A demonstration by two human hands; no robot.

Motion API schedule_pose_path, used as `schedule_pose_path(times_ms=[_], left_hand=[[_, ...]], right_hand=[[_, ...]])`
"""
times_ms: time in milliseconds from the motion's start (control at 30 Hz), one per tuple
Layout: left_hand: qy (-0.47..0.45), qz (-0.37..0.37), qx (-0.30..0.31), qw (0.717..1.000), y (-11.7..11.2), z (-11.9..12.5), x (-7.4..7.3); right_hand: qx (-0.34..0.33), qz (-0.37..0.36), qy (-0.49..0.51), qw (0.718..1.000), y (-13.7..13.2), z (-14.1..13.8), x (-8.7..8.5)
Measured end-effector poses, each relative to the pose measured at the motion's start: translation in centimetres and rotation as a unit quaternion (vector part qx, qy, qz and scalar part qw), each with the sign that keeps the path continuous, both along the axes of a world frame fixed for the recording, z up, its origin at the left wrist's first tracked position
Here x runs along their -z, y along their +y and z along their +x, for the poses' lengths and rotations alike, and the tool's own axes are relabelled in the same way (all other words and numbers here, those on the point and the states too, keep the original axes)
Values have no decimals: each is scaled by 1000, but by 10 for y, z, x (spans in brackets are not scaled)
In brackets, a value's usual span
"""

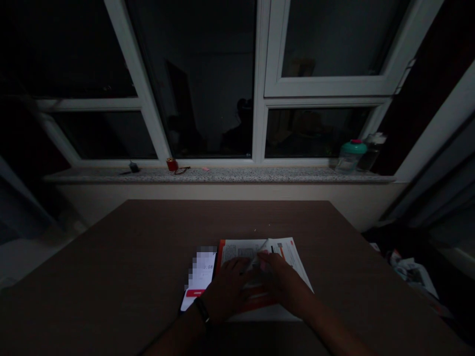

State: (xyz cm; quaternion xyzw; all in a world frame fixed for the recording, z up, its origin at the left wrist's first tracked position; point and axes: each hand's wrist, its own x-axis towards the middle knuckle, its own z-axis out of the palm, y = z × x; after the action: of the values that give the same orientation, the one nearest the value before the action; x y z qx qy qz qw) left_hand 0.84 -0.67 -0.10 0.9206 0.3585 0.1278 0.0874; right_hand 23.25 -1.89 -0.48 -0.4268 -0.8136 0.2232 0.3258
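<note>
A printed booklet with white pages and orange edges lies on the table, with both my hands low over it. Between them is a crumpled, translucent plastic bag with a pinkish patch near my right fingers. My left hand, a dark band on its wrist, has its fingers curled over the left side of the bag. From the right, my right hand pinches the upper part of the bag between thumb and fingers. Dim light and overlap hide most fingertips. A lit phone lies beside my left hand, against the booklet's left edge.
The brown table reaches toward a granite windowsill. On the sill stand a small dark bottle, a red spool-like object and a teal-lidded shaker bottle next to a clear bottle. Crumpled white material lies beyond the table's right edge.
</note>
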Motion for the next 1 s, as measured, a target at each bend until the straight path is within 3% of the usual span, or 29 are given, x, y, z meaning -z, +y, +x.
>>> schedule_pose_path(times_ms=[367, 667, 1000], left_hand=[[-36, -12, 0, 999, 2, 2, 0], [-88, -34, -9, 995, -1, 1, -4], [-61, -17, -60, 996, 5, -4, 7]], right_hand=[[-12, 31, -73, 997, 13, -6, 25], [-19, 25, -49, 998, 15, -5, 31], [-10, 2, -34, 999, 16, -3, 36]])
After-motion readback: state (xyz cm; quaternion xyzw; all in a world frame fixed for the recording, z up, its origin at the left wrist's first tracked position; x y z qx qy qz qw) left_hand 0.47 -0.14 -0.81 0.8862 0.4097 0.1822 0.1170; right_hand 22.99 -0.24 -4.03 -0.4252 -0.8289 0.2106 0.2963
